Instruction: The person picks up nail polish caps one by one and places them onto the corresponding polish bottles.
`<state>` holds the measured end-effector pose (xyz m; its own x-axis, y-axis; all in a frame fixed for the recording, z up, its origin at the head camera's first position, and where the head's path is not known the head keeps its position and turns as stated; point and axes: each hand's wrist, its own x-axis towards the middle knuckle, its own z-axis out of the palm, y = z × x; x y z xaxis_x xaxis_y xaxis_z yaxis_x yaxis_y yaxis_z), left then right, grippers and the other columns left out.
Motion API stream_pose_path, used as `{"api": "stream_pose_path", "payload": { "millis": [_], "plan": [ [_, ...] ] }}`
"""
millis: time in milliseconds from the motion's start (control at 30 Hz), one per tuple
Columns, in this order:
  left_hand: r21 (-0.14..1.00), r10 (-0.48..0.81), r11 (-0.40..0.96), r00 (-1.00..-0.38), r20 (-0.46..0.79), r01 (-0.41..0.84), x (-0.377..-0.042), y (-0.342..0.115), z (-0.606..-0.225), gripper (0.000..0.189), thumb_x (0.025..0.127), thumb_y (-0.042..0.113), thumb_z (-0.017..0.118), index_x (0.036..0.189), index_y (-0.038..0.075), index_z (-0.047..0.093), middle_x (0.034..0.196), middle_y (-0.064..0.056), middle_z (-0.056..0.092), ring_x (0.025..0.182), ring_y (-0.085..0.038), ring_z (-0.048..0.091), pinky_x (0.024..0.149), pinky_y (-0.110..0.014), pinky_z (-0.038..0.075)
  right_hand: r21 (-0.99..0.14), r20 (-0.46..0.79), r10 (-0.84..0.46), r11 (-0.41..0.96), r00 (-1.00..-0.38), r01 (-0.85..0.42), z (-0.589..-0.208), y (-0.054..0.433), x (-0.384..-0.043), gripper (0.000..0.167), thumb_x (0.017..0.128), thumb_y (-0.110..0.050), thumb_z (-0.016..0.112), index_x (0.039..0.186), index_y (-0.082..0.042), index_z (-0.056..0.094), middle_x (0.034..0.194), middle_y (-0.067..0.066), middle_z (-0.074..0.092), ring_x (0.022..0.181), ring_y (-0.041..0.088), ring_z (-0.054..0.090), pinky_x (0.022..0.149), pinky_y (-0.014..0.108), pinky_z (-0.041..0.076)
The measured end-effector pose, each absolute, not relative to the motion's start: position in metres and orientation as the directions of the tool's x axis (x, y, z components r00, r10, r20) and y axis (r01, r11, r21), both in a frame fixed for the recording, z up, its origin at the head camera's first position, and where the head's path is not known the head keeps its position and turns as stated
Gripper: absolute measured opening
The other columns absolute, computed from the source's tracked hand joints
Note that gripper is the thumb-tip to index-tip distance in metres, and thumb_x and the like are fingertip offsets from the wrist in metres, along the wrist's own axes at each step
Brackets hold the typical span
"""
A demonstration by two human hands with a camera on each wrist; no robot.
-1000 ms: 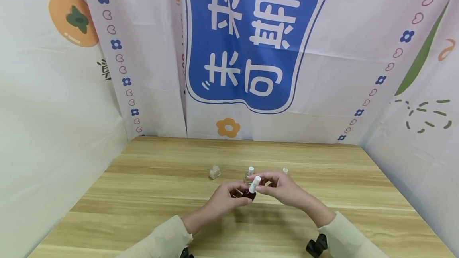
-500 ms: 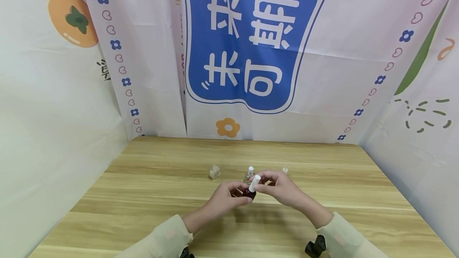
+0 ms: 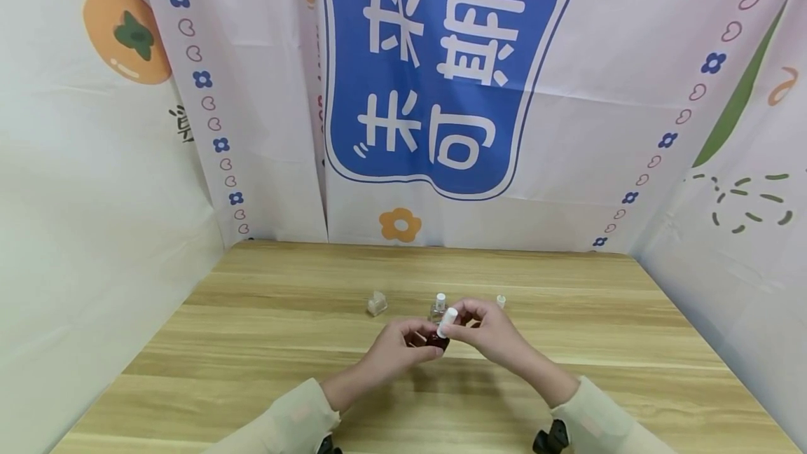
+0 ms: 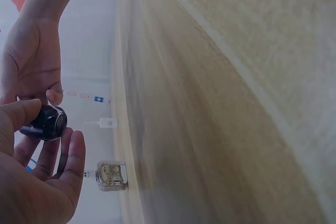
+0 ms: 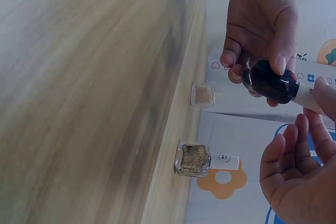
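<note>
In the head view my left hand [image 3: 397,349] grips a dark red nail polish bottle [image 3: 438,341] above the wooden table. My right hand [image 3: 488,328] pinches its white cap [image 3: 448,321], which tilts up to the right and meets the bottle's neck. The right wrist view has the left thumb lying across the dark bottle [image 5: 270,81], and the right thumb and a finger on the cap [image 5: 307,96]. Just behind the hands stands a clear nail polish bottle [image 3: 438,310] with a white cap, glittery inside in the right wrist view.
A small clear glass bottle [image 3: 377,303], seemingly uncapped, stands to the left on the table [image 3: 284,342]. To the right is a separate white cap [image 3: 501,300]; a thin stem points up from this cap [image 4: 108,123] in the left wrist view. Printed cloth walls [image 3: 271,195] surround the table.
My right hand has shifted slightly left, its fingers lower on the white cap. More of the clear bottle behind now shows. The left hand stays almost where it was.
</note>
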<state>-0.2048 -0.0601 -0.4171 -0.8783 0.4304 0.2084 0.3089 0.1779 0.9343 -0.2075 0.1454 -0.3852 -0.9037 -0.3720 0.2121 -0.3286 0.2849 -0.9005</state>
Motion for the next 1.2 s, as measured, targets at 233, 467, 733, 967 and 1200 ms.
{"api": "stream_pose_path", "payload": {
  "millis": [233, 467, 733, 967, 1200],
  "plan": [
    [0.931, 0.423, 0.180, -0.879, 0.219, 0.319, -0.205, -0.060, -0.418, 0.023, 0.081, 0.008, 0.077, 0.104, 0.004, 0.072, 0.094, -0.004, 0.069, 0.079, -0.016, 0.061, 0.067, -0.025, 0.052, -0.885, 0.233, -0.357, 0.307, -0.904, -0.349, -0.388, 0.144, -0.208, 0.017, 0.084, -0.018, 0.077, 0.087, -0.007, 0.065, 0.079, 0.002, 0.061, 0.075, 0.019, 0.056, 0.064, 0.028, 0.047],
    [0.937, 0.414, 0.181, -0.887, 0.204, 0.299, -0.205, -0.060, -0.418, 0.025, 0.081, 0.008, 0.077, 0.105, 0.004, 0.072, 0.094, -0.004, 0.068, 0.080, -0.019, 0.061, 0.067, -0.025, 0.053, -0.879, 0.216, -0.364, 0.331, -0.906, -0.342, -0.387, 0.146, -0.209, 0.020, 0.085, -0.025, 0.077, 0.092, -0.010, 0.066, 0.081, 0.002, 0.062, 0.077, 0.021, 0.056, 0.063, 0.028, 0.048],
    [0.939, 0.417, 0.186, -0.888, 0.193, 0.291, -0.206, -0.063, -0.419, 0.026, 0.082, 0.010, 0.076, 0.107, 0.004, 0.071, 0.095, -0.005, 0.069, 0.082, -0.020, 0.061, 0.068, -0.026, 0.053, -0.870, 0.194, -0.461, 0.327, -0.866, -0.369, -0.381, 0.153, -0.213, 0.026, 0.089, -0.022, 0.072, 0.111, -0.010, 0.068, 0.090, 0.004, 0.063, 0.084, 0.021, 0.058, 0.069, 0.029, 0.049],
    [0.945, 0.440, 0.166, -0.879, 0.184, 0.281, -0.204, -0.063, -0.416, 0.026, 0.083, 0.010, 0.076, 0.107, 0.004, 0.071, 0.096, -0.005, 0.069, 0.082, -0.020, 0.061, 0.067, -0.025, 0.053, -0.849, 0.199, -0.590, 0.295, -0.782, -0.438, -0.377, 0.158, -0.218, 0.035, 0.094, -0.018, 0.065, 0.126, -0.004, 0.062, 0.105, 0.008, 0.065, 0.091, 0.021, 0.059, 0.071, 0.029, 0.051],
    [0.951, 0.440, 0.147, -0.879, 0.184, 0.272, -0.203, -0.064, -0.415, 0.026, 0.083, 0.009, 0.076, 0.107, 0.001, 0.070, 0.095, -0.007, 0.069, 0.081, -0.018, 0.061, 0.066, -0.024, 0.052, -0.842, 0.186, -0.632, 0.292, -0.752, -0.454, -0.375, 0.159, -0.218, 0.034, 0.097, -0.017, 0.061, 0.128, -0.004, 0.061, 0.129, 0.014, 0.060, 0.094, 0.025, 0.060, 0.072, 0.030, 0.050]
  ]
}}
